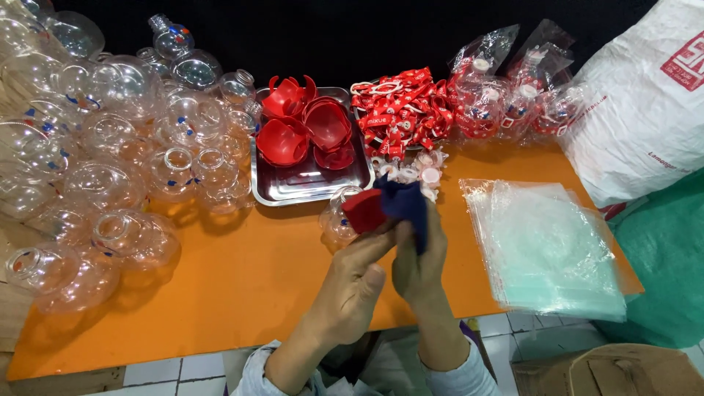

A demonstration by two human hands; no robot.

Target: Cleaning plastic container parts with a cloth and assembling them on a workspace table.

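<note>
Two hands met above the orange tabletop [220, 293], forearms rising from the near edge. The left hand [352, 282] pinched a small red plastic piece [364, 210], thumb and fingers clamped on it. The right hand [422, 264] gripped a soft dark-blue cloth [407, 202] against it. Behind stood a shiny steel tray [308, 183] of red caps [304, 121], with round clear bottles [110, 169] heaped leftward.

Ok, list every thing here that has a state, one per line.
Left hand: holding a red plastic piece.
Right hand: holding a dark blue cloth.
Steel tray: holds red cups.
Clear round bottles: heaped, uncapped.
Clear bags: stacked flat, empty.
</note>
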